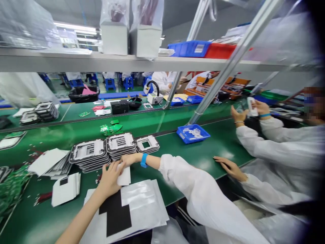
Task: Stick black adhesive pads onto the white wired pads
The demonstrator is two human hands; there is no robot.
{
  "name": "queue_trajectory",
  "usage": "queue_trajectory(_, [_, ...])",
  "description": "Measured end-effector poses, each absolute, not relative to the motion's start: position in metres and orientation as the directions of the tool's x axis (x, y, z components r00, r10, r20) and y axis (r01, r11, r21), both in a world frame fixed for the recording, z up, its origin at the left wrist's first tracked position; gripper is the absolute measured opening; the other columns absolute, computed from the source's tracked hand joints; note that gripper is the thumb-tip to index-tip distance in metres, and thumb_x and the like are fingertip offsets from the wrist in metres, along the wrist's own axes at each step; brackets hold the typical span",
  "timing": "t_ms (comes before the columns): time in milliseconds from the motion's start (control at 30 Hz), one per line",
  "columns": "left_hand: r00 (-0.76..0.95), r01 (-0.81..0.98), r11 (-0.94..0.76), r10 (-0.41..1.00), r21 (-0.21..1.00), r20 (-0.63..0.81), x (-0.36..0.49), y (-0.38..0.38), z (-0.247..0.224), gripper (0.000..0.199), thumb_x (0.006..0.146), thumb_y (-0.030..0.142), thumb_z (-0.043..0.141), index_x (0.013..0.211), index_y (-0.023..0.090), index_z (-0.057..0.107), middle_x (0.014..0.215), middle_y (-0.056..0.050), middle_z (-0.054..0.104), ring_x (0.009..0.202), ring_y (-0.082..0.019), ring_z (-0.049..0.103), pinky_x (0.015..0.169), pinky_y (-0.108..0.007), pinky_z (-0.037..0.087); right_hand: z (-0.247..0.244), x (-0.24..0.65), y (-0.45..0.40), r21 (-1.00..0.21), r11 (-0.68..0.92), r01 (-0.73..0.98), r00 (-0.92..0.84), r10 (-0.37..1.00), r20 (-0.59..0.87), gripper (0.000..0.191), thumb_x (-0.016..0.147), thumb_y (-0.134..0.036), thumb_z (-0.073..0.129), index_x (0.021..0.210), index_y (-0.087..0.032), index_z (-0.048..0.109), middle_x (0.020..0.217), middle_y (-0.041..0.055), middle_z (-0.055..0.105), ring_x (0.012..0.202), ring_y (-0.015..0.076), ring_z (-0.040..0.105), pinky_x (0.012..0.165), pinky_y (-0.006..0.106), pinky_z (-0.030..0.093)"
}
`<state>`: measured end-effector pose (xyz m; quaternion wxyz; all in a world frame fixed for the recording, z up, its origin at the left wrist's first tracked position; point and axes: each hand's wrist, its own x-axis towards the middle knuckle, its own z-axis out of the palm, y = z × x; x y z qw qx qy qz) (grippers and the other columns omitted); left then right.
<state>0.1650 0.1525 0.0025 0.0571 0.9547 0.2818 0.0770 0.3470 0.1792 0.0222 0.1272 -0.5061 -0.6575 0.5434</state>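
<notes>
My left hand point(111, 179) is closed, its bent fingers at the left edge of a small white card point(124, 177). Touching its fingertips is my right hand point(131, 159), with a blue wristband; its fingers are pressed together at the card's top edge, and what they grip is hidden. Below lie silvery-white sheets point(144, 203) with black rectangles point(117, 218) on them. Just beyond my hands are stacks of frames with dark rims: a left stack point(88, 152), a middle stack point(120, 144) and a lower right one point(147, 143).
White cards point(50, 162) and a stack with a black square point(64, 193) lie left, near green circuit boards point(15, 186). A blue tray point(193, 133) holds white parts. At right, a co-worker's hand point(232, 169) rests on the table edge point(215, 149); other hands hold a white part. A shelf point(152, 64) crosses above.
</notes>
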Motion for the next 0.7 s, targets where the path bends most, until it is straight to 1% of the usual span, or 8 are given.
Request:
queue_trajectory(67, [0.830, 0.531, -0.831, 0.549, 0.166, 0.092, 0.166, 0.154, 0.002, 0.087, 0.065, 0.022, 0.059, 0.146, 0.024, 0.028, 0.141, -0.015, 0.047, 0.127, -0.031, 0.039, 0.099, -0.052, 0.024, 0.016, 0.347, 0.179, -0.812, -0.123, 0.571, -0.457, 0.773, -0.439, 0.031, 0.091, -0.034, 0.059, 0.116, -0.014, 0.059, 0.115, 0.0066, 0.062, 0.096, 0.0222, 0.063, 0.080, 0.040, 0.055])
queue_trajectory(133, [0.826, 0.540, -0.822, 0.559, 0.180, 0.073, 0.166, 0.155, 0.001, 0.093, 0.063, 0.024, 0.062, 0.147, 0.024, 0.022, 0.140, -0.015, 0.047, 0.125, -0.032, 0.040, 0.098, -0.052, 0.025, 0.011, 0.349, 0.175, -0.796, -0.121, 0.593, -0.445, 0.775, -0.449, 0.030, 0.091, -0.034, 0.059, 0.114, -0.014, 0.061, 0.113, 0.0058, 0.062, 0.096, 0.0226, 0.063, 0.080, 0.040, 0.054])
queue_trajectory(300, [0.816, 0.561, -0.800, 0.578, 0.214, 0.025, 0.166, 0.158, -0.002, 0.105, 0.058, 0.031, 0.067, 0.148, 0.024, 0.013, 0.131, -0.015, 0.052, 0.116, -0.032, 0.045, 0.096, -0.051, 0.029, 0.002, 0.351, 0.162, -0.787, -0.099, 0.610, -0.382, 0.833, -0.401, 0.029, 0.090, -0.033, 0.060, 0.112, -0.014, 0.061, 0.114, 0.0061, 0.062, 0.098, 0.0229, 0.063, 0.082, 0.040, 0.054])
queue_trajectory(400, [0.824, 0.554, -0.804, 0.567, 0.218, -0.003, 0.168, 0.163, -0.004, 0.112, 0.055, 0.037, 0.072, 0.148, 0.025, 0.010, 0.130, -0.014, 0.052, 0.115, -0.032, 0.045, 0.098, -0.054, 0.029, -0.004, 0.349, 0.159, -0.790, -0.096, 0.606, -0.362, 0.851, -0.381, 0.029, 0.091, -0.033, 0.060, 0.112, -0.014, 0.061, 0.114, 0.0061, 0.063, 0.098, 0.0227, 0.063, 0.082, 0.040, 0.054])
queue_trajectory(500, [0.829, 0.551, -0.811, 0.559, 0.198, -0.018, 0.170, 0.167, -0.003, 0.119, 0.052, 0.043, 0.076, 0.148, 0.025, 0.008, 0.127, -0.014, 0.052, 0.115, -0.033, 0.044, 0.100, -0.057, 0.028, -0.010, 0.348, 0.158, -0.788, -0.105, 0.607, -0.339, 0.862, -0.377, 0.029, 0.090, -0.034, 0.060, 0.111, -0.013, 0.062, 0.112, 0.0057, 0.063, 0.096, 0.0222, 0.063, 0.080, 0.039, 0.054])
queue_trajectory(600, [0.838, 0.540, -0.826, 0.546, 0.161, -0.007, 0.171, 0.167, 0.001, 0.120, 0.052, 0.045, 0.078, 0.148, 0.026, 0.008, 0.127, -0.014, 0.050, 0.117, -0.034, 0.042, 0.102, -0.056, 0.026, -0.013, 0.345, 0.158, -0.774, -0.124, 0.621, -0.287, 0.883, -0.371, 0.028, 0.091, -0.034, 0.060, 0.109, -0.013, 0.062, 0.110, 0.0053, 0.064, 0.094, 0.0217, 0.064, 0.079, 0.039, 0.054])
queue_trajectory(700, [0.842, 0.533, -0.836, 0.540, 0.129, 0.016, 0.168, 0.165, 0.006, 0.115, 0.057, 0.044, 0.077, 0.148, 0.027, 0.008, 0.132, -0.015, 0.046, 0.120, -0.034, 0.041, 0.104, -0.053, 0.026, -0.016, 0.341, 0.157, -0.747, -0.150, 0.647, -0.188, 0.919, -0.347, 0.029, 0.092, -0.034, 0.059, 0.113, -0.014, 0.061, 0.113, 0.0065, 0.063, 0.096, 0.0216, 0.063, 0.081, 0.040, 0.054])
